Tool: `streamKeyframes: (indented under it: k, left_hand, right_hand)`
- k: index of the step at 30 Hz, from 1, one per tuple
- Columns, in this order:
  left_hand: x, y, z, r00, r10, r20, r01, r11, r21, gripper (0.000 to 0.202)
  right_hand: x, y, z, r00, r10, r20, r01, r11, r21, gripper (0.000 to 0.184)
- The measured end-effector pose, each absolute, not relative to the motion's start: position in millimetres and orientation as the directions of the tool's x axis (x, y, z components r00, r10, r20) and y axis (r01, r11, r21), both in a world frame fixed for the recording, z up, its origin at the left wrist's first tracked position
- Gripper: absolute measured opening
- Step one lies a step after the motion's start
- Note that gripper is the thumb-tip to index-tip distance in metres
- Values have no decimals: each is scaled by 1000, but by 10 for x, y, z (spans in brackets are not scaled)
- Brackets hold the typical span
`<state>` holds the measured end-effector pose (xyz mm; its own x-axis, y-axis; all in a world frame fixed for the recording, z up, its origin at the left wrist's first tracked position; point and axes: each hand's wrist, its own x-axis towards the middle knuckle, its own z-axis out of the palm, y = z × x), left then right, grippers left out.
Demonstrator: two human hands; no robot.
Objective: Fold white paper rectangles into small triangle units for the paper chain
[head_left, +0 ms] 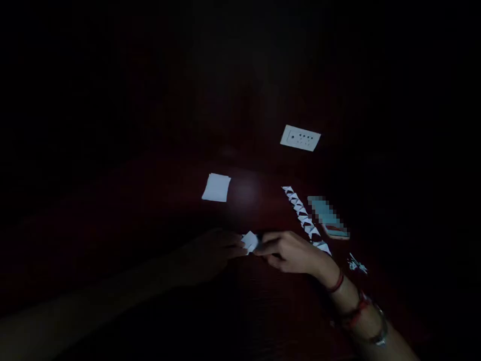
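Note:
A small folded piece of white paper (250, 241) is held up between my two hands, just above the dark table. My left hand (221, 245), in deep shadow, pinches its left side with the fingertips. On the other side my right hand (287, 250) grips the paper's right edge between thumb and fingers; bracelets circle that wrist. A row of folded white paper pieces (299, 208) runs diagonally past my right hand, its near end partly behind the wrist. Beyond my hands lies a stack of white square paper sheets (217, 188).
Right of the row lies a flat phone-like object (328, 216), its surface pixelated. Several small pale bits (356, 264) sit in a heap near my right forearm. A white socket panel (300, 138) is at the back; darkness hides the surroundings.

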<state>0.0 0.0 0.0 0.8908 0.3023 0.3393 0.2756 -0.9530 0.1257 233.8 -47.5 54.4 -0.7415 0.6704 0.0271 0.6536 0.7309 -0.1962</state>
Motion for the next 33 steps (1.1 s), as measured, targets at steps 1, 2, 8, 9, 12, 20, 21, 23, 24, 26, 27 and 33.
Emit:
streamKeyframes:
  k: [1, 2, 8, 9, 12, 20, 21, 23, 24, 26, 27, 33]
  left_hand:
    - [-4, -6, 3, 889, 308, 338, 283, -951, 123, 42]
    - [-8, -11, 5, 888, 311, 338, 287, -950, 122, 43]
    - [-45, -12, 11, 882, 291, 370, 251, -956, 154, 44]
    - [-48, -8, 10, 882, 284, 375, 240, -957, 160, 44]
    - [-43, 10, -10, 888, 266, 376, 218, -962, 168, 44]
    - [-49, 85, -89, 901, 226, 369, 177, -971, 162, 50]
    - [-50, 88, -86, 899, 224, 375, 174, -971, 163, 49]
    - [-48, 89, -73, 897, 229, 379, 175, -969, 173, 48]
    - [-45, 87, -65, 896, 233, 379, 177, -968, 177, 48]
    - [-36, 84, -53, 893, 242, 380, 184, -966, 182, 49]
    - [-32, 83, -49, 891, 244, 382, 186, -965, 184, 50]
    - [-40, 62, -11, 904, 259, 341, 205, -961, 187, 52]
  right_hand:
    - [2354, -464, 541, -745, 667, 21, 649, 732, -205, 31]
    - [2370, -452, 537, -746, 666, 18, 648, 732, -212, 30]
    - [2472, -341, 485, -696, 712, 92, 683, 696, -222, 30]
    - [2485, -321, 475, -686, 718, 113, 686, 691, -228, 31]
    - [2510, -274, 459, -682, 716, 150, 673, 695, -255, 32]
    - [2510, -221, 456, -747, 654, 115, 586, 731, -349, 30]
    - [2508, -217, 454, -751, 651, 116, 579, 732, -358, 30]
    - [2503, -209, 448, -753, 647, 123, 570, 733, -370, 29]
    - [2500, -205, 445, -754, 644, 127, 565, 735, -375, 28]
    - [2493, -196, 437, -757, 640, 133, 556, 737, -384, 29]
    - [2489, -192, 434, -758, 639, 134, 553, 738, -387, 30]
    - [2475, -194, 422, -760, 635, 139, 553, 743, -377, 32]
